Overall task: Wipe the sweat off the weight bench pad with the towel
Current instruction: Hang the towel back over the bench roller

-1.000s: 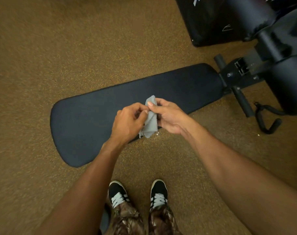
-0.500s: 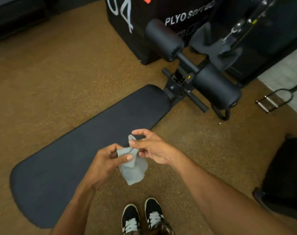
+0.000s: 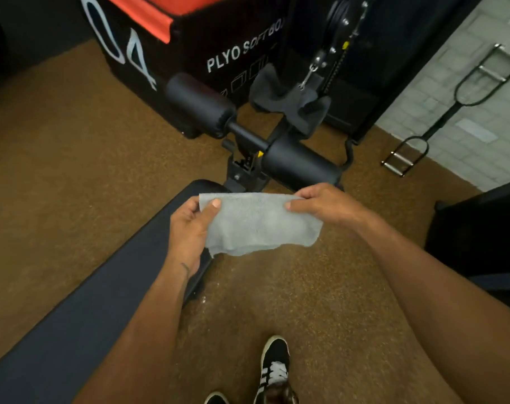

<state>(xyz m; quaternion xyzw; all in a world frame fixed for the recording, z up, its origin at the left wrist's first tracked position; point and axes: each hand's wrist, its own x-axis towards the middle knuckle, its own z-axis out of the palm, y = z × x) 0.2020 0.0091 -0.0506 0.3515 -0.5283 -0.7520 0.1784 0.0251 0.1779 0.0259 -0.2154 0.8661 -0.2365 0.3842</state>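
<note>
Hands: left hand point(image 3: 189, 231) and right hand point(image 3: 326, 204) are pinching the towel's point(image 3: 259, 225) top corners, spreading it.
Pad point(image 3: 102, 287): lying beneath the left hand, towel seemingly not touching.
Progress: wiping apparently not begun; all is remaining.

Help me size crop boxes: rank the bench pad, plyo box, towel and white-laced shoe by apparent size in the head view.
1-2. bench pad and plyo box: they look alike, both are cut off by the frame and the pad is nearer, so unranked.
3. towel.
4. shoe.
</note>
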